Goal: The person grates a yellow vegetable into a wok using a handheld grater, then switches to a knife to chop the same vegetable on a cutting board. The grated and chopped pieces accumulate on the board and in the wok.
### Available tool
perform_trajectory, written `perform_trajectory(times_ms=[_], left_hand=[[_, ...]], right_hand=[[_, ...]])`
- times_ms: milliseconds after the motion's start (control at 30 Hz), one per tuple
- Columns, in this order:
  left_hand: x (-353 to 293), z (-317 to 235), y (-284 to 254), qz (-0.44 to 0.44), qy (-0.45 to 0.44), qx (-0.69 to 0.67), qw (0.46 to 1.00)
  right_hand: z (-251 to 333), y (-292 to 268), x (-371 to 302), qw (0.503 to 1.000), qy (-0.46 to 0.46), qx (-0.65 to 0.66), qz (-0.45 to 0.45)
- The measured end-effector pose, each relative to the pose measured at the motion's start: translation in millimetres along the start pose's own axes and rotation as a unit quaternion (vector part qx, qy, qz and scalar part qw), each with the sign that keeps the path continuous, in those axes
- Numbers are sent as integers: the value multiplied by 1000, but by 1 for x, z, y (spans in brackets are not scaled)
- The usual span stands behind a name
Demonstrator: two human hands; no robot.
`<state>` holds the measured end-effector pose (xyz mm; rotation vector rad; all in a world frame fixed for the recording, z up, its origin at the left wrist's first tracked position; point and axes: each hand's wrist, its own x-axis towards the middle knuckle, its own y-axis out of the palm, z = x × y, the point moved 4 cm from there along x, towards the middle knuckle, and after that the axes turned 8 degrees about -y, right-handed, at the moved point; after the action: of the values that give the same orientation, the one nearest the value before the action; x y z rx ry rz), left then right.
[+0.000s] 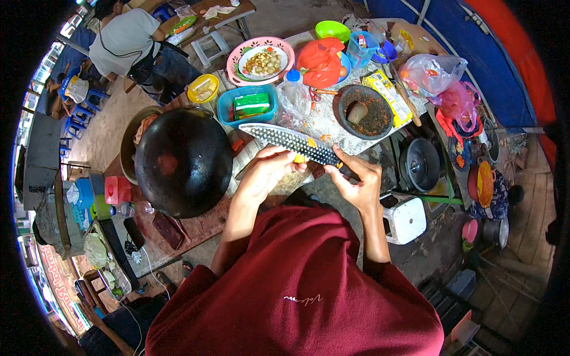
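Note:
A broad kitchen knife (291, 140) with a black, pale-dotted blade is held up in front of me, its tip pointing left. My right hand (361, 181) is closed on the dark handle end, thumb and fingers near the blade. Bits of orange stick to the blade. Pinched in my left hand (264, 172) is a small yellow-orange piece (300, 158), close to the blade's lower edge; its kind I cannot make out. Beyond the knife lie a blue tub (223, 111) with a green packet (252, 105) and a stone mortar (380, 121) with reddish paste.
A big black wok (183, 163) sits left of my hands. Farther back are a pink-rimmed basin (236, 62), a yellow bowl (193, 95), a red plastic bag (320, 62) and a green bowl (332, 29). A white stool (407, 221) stands right. Another person (127, 44) is at far left.

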<state>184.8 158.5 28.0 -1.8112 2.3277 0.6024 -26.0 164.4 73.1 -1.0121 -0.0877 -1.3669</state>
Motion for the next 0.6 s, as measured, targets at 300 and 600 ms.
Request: perform_trajectory(times_ms=[300,600], left_hand=[[5,14,-1,30,-24,-240,970],[-4,-3,-4,33,41,-53,997]], right_hand=[[5,11,-3,999,-38,35,-3],[-33,-15,-3,995,79,-19,-50]])
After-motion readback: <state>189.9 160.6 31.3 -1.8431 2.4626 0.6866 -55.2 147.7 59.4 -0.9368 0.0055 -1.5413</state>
